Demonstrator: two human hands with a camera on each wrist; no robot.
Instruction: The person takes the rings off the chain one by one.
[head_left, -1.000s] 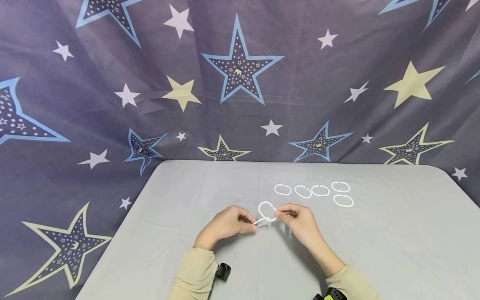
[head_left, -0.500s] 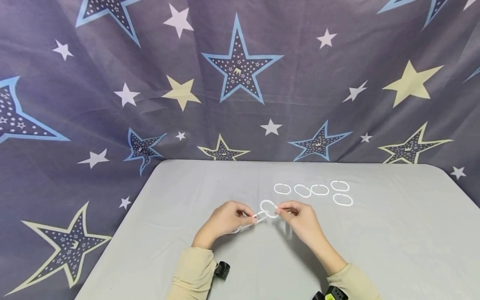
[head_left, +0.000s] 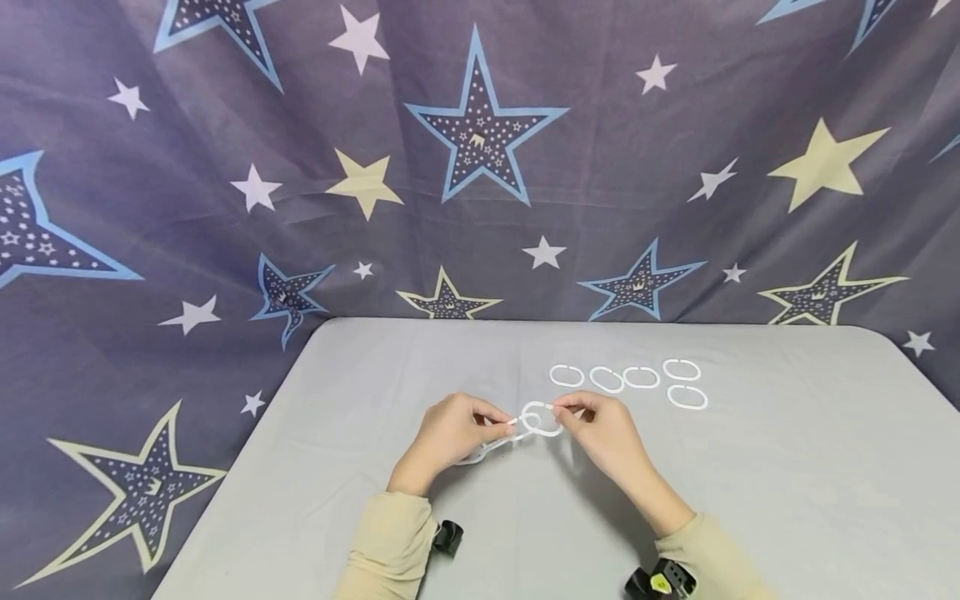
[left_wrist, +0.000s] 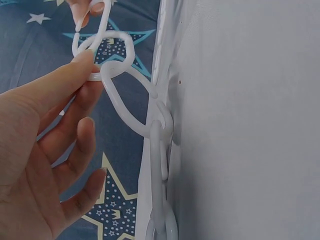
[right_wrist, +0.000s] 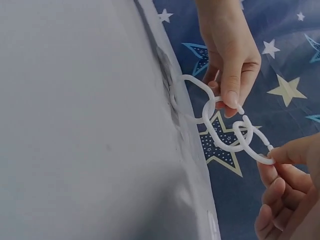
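My left hand (head_left: 453, 429) pinches a white plastic oval link (right_wrist: 215, 136) between thumb and index finger. More joined links hang from that one as a chain (left_wrist: 120, 111), running down beside the palm in the left wrist view. Opposite it, my right hand (head_left: 607, 433) pinches another white link (right_wrist: 254, 151) at its edge near a small gap. This link passes through the link in my left hand, as the right wrist view shows. Both hands are held above the grey table, close together. Fingertips cover part of each held link.
Several loose white links (head_left: 686, 407) lie on the grey tabletop (head_left: 787, 467) beyond my right hand, each with a small gap. Behind the table's far edge hangs a dark star-patterned cloth (head_left: 480, 233). Black wrist devices (head_left: 448, 538) sit at both cuffs.
My left hand has risen slightly, and the chain below it now shows past its fingers. The right hand's link has turned and shifted slightly right, still interlocked with the left one.
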